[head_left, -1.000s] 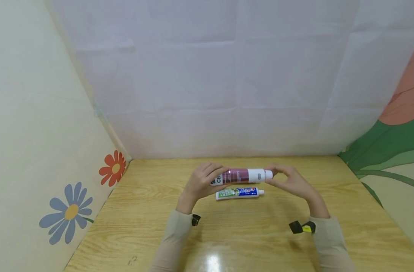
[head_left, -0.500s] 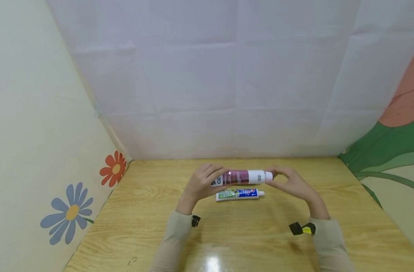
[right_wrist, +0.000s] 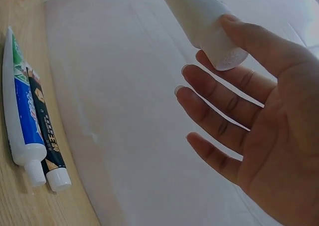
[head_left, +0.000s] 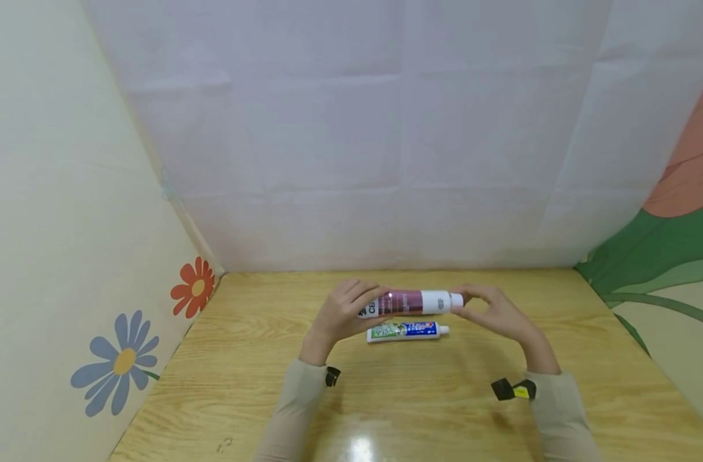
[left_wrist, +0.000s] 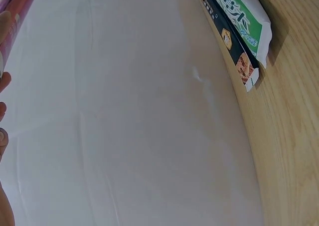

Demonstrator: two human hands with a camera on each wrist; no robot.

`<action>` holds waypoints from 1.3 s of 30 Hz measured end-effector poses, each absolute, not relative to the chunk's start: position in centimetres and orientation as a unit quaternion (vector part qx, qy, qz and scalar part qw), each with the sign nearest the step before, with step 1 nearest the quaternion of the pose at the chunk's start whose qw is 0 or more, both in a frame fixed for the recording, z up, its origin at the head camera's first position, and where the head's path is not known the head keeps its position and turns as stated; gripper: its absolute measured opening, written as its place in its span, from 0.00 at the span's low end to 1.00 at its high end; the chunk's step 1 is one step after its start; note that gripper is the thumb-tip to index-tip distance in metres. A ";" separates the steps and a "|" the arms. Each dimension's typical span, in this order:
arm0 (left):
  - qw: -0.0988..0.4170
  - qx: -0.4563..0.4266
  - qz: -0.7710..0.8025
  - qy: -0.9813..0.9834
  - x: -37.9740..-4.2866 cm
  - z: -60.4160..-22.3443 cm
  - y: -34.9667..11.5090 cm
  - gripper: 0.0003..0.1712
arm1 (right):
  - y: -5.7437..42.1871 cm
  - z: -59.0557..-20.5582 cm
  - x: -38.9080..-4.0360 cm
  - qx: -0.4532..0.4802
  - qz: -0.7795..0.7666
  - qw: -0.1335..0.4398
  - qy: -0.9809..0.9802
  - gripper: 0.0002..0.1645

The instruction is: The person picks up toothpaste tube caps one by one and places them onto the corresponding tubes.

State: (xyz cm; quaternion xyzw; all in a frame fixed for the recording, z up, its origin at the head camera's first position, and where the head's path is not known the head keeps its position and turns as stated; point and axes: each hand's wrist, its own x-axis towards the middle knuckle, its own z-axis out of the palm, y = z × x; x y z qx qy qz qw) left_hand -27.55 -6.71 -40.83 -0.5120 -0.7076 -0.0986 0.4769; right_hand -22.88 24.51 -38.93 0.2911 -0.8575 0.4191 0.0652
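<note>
A purple-and-white toothpaste tube [head_left: 406, 302] lies level in the air, its white cap [head_left: 456, 301] pointing right. My left hand [head_left: 341, 313] grips the tube around its flat end, thumb below and fingers over the top. My right hand [head_left: 499, 312] pinches the cap between thumb and index finger. In the right wrist view the other fingers [right_wrist: 214, 113] are spread apart below the cap [right_wrist: 228, 54]. Only a bit of the held tube [left_wrist: 17, 11] and some left fingertips show at the left wrist view's edge.
A green-and-blue toothpaste tube [head_left: 407, 331] lies on the wooden table [head_left: 409, 398] just below the held one. Beside it lies a black tube [right_wrist: 47, 123] with a white cap, mostly hidden in the head view. A white cloth wall [head_left: 328, 160] stands behind.
Both hands keep their hold on the tube and cap in nearly the same place. The whole head view has shifted slightly downward.
</note>
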 end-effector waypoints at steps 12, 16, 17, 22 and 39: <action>0.471 -0.512 -0.097 -0.712 -27.6 -41.0 -6.7 0.32 | 25.6 -41.8 -25.1 0.287 0.416 0.067 -0.860 0.16; 0.470 -0.511 -0.095 -0.714 -27.5 -40.9 -6.7 0.33 | 25.8 -41.9 -25.2 0.286 0.418 0.065 -0.860 0.15; 0.469 -0.510 -0.094 -0.714 -27.5 -40.9 -6.6 0.33 | 25.8 -41.8 -25.2 0.286 0.419 0.064 -0.859 0.15; 0.469 -0.510 -0.092 -0.715 -27.5 -40.9 -6.6 0.32 | 25.7 -41.7 -25.1 0.287 0.419 0.061 -0.859 0.14; 0.463 -0.512 -0.092 -0.718 -27.5 -40.9 -6.5 0.33 | 25.8 -41.8 -25.1 0.305 0.423 0.069 -0.850 0.12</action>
